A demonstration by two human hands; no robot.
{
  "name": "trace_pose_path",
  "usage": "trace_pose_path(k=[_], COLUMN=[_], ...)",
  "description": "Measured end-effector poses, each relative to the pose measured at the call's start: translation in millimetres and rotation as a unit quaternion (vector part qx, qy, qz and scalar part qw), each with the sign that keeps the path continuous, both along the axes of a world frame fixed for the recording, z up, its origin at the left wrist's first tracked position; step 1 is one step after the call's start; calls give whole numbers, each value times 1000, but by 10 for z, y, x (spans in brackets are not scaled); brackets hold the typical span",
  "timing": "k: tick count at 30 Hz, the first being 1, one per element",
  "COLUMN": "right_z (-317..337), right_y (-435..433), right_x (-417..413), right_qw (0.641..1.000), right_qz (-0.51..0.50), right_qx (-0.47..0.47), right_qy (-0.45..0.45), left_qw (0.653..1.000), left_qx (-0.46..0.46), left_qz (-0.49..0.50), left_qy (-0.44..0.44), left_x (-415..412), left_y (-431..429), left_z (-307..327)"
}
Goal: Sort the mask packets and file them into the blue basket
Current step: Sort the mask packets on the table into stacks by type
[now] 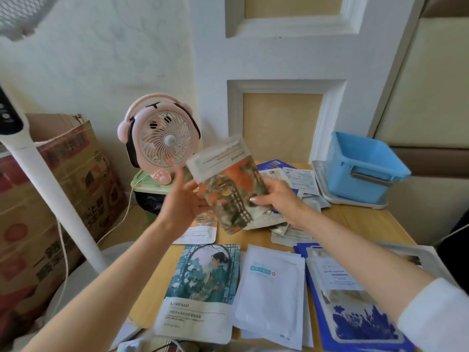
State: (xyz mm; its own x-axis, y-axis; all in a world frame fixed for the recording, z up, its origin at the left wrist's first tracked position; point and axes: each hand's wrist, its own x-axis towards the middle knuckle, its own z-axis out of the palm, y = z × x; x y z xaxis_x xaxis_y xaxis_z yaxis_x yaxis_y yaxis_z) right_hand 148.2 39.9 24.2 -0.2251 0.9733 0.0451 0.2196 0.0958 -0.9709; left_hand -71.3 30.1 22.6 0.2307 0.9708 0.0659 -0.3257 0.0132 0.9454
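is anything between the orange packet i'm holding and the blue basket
Nothing visible blocks it. The orange mask packet is held up in the right hand, the blue basket stands open-topped further right, and the loose packets between them lie flat.

1. The right hand (276,196) pinches an orange packet (228,179) and holds it up over the table (355,222)
2. The left hand (182,199) is flat, with straight fingers, at the packet's left side
3. The blue basket (340,179) sits on a white tray (355,201), far right
4. A teal packet (203,283) and a white packet (271,295) lie side by side in front
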Motion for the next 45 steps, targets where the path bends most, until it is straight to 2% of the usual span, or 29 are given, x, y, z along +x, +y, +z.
trace_pose_path(k=[2, 4, 6, 7, 8, 9, 10, 12, 14, 16, 17, 21, 23, 25, 28, 29, 31, 32, 34, 36, 37, 40, 42, 43, 45], right_z=[173, 370, 532, 589, 624, 634, 626, 545, 402, 159, 11, -552, -707, -722, -675, -664, -663, -662, -669, -643, -599, -322, -58, 72, 308], right_y=[67, 125, 115, 89, 68, 64, 82, 216, 421, 581, 613, 527, 478, 432, 385, 384, 407, 417, 433, 426, 413, 352, 282, 244, 174], right_x=[48, 29, -141, -252, -356, -437, -481, -411, -150, 217, 387, 707, 737, 763, 798, 807, 819, 819, 810, 792, 784, 781, 815, 836, 879], right_qw=[996, 965, 891, 872, 872, 883, 896, 925, 942, 934, 926, 887, 868, 851, 816, 808, 800, 800, 798, 794, 798, 789, 785, 788, 788], right_qz=[-21, -5, 11, 17, 22, 20, 4, -51, -119, -167, -157, 2, 7, -27, -21, -25, -53, -66, -72, -90, -120, -231, -254, -254, -257], right_qx=[70, 166, 270, 300, 313, 324, 331, 315, 254, 160, 109, -8, 7, 84, 164, 179, 205, 213, 222, 239, 255, 350, 407, 421, 443], right_qy=[-60, -202, -364, -387, -375, -340, -295, -203, -184, -272, -325, -462, -497, -518, -554, -561, -562, -557, -556, -551, -533, -449, -392, -370, -343], left_qw=[995, 987, 957, 929, 903, 900, 915, 956, 966, 950, 940, 912, 881, 852, 841, 827, 771, 749, 695, 637, 628, 630, 635, 658, 753], left_qx=[-45, -68, -67, -33, 4, 35, 45, 17, -36, -76, -90, -111, -79, -52, -25, 4, 114, 175, 257, 252, 227, 182, 179, 193, 218], left_qz=[-70, -144, -216, -231, -224, -175, -108, 19, 104, 135, 137, 136, 164, 197, 222, 243, 272, 250, 129, -3, -43, -58, -48, -24, 38], left_qy=[-49, 14, 181, 286, 365, 398, 387, 293, 234, 271, 299, 372, 436, 482, 492, 508, 564, 588, 659, 729, 743, 753, 750, 728, 620], left_x=[-139, -227, -232, -187, -109, -43, -7, -80, -297, -484, -543, -578, -559, -534, -511, -504, -472, -449, -399, -373, -375, -360, -318, -268, -87], left_y=[-3, 22, 36, 31, 3, 21, 59, 170, 295, 369, 389, 441, 484, 510, 549, 544, 498, 465, 417, 361, 356, 363, 362, 345, 275], left_z=[182, 335, 407, 392, 366, 306, 251, 142, 33, -128, -229, -602, -690, -705, -723, -719, -680, -662, -678, -808, -887, -965, -886, -815, -629])
